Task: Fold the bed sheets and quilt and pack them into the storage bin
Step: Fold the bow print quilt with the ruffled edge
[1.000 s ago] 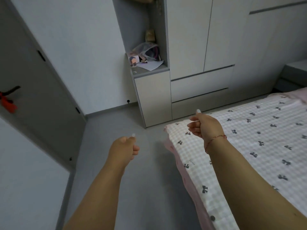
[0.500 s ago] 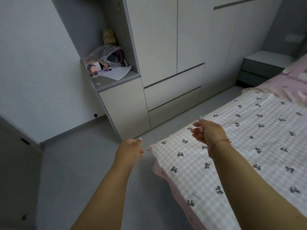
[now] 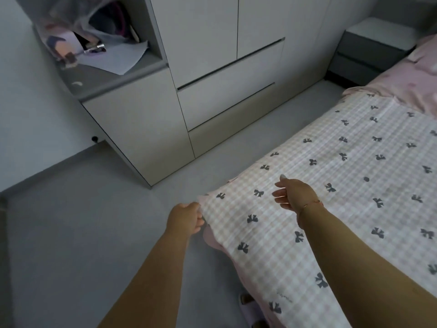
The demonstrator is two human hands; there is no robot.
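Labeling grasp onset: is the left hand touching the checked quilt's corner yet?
Touching. The head view shows the left hand with its fingers curled at the corner of the checked quilt, no gap visible.

A pale wardrobe lines the wall above grey floor, a grey nightstand just beside it.

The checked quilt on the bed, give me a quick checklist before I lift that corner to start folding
1. Left hand at the checked quilt corner: ok; firm pinch: cannot tell.
2. Right hand holding fabric: not ok, it hovers open above the quilt.
3. Quilt lying flat: ok.
4. Pink sheet free of the quilt: cannot tell.
5. Storage bin in view: not ok.
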